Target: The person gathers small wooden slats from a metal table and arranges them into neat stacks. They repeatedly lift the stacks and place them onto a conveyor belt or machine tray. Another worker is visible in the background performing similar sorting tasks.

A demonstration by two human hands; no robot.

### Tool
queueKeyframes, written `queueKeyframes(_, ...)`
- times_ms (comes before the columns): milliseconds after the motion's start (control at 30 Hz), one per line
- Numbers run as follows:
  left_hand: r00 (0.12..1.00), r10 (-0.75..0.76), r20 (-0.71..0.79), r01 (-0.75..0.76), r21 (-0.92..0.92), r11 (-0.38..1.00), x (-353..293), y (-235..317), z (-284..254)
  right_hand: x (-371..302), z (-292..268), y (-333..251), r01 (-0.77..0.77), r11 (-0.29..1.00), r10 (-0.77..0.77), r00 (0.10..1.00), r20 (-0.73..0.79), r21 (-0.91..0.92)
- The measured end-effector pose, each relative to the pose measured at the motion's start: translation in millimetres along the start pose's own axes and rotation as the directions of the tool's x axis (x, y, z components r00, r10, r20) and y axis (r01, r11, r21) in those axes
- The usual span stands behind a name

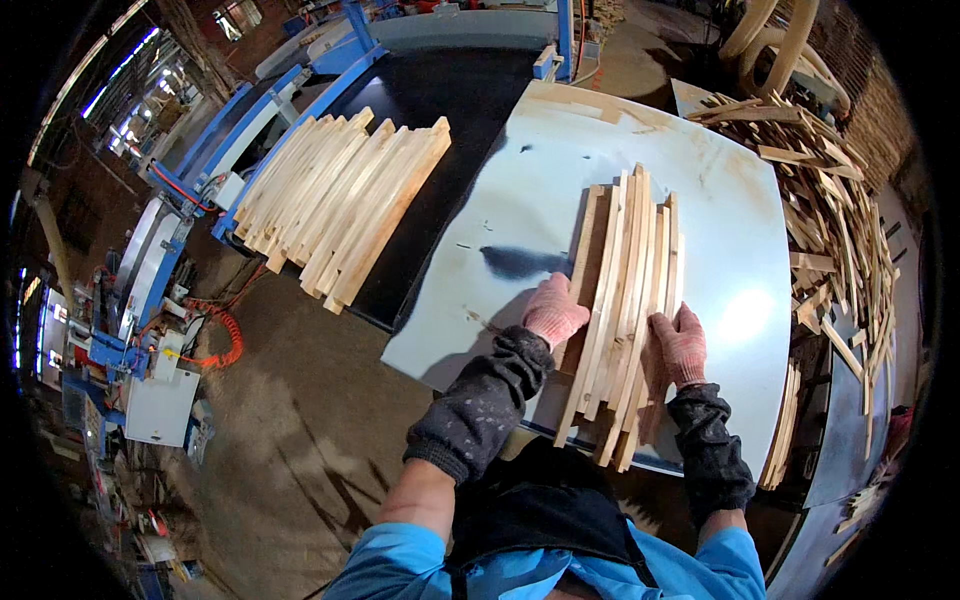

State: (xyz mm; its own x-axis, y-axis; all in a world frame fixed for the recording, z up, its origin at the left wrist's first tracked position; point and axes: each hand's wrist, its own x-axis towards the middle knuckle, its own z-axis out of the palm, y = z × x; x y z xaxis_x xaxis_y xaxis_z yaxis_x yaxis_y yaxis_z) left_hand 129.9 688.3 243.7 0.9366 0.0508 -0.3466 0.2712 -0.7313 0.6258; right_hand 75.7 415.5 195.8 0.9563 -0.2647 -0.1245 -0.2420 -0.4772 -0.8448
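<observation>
While both hands flank it, a long bundle of pale, squared wooden strips [622,300] lies on a bluish-white, smooth-sheeted worktop [735,210], its uneven near ends reaching the near edge. The left hand [556,312], in a pink knit glove, curls its fingers at the bundle's left side; the right hand [681,343], gloved alike, sets its thumb apart from its fingers along the right side. How firmly either one grips, I cannot tell

Left of the worktop, a second row of pale wooden strips [345,190] lies slanted on a flat black belt [465,90], beside a blue metal frame [340,85]. A coiled orange hose [230,345] hangs further left, above a brown, dusty floor [285,450]. Close beyond the worktop's right edge, a tangled heap of thin wooden offcuts [835,215] crowds that side. Bare surface opens beyond the bundle's far ends and to both sides of it, marked on the left by a dark smudge [515,262]
</observation>
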Motion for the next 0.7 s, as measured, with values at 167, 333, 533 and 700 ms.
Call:
queueKeyframes(167, 0.981, 0.169, -0.094, -0.193, -0.411, 0.891, 10, -61, -72, -2, 87, -70, 0.054, 0.995, -0.059, 0.997, -0.051, -0.079)
queueKeyframes(333, 0.949, 0.315, 0.003, -0.314, 0.05, 0.948, 25, -110, -151, 1, 176, -143, 0.009, 0.996, -0.008, 1.0, -0.02, 0.086)
queueKeyframes(533, 0.926, 0.377, -0.035, -0.308, 0.51, 0.803, 70, -200, -219, 14, 286, -250, -0.011, 0.999, 0.011, 1.0, -0.006, -0.039)
queueKeyframes(700, 0.937, 0.336, 0.094, -0.306, 0.687, 0.66, 99, -230, -279, 39, 349, -270, -0.01, 0.985, 0.02, 0.998, 0.06, -0.171)
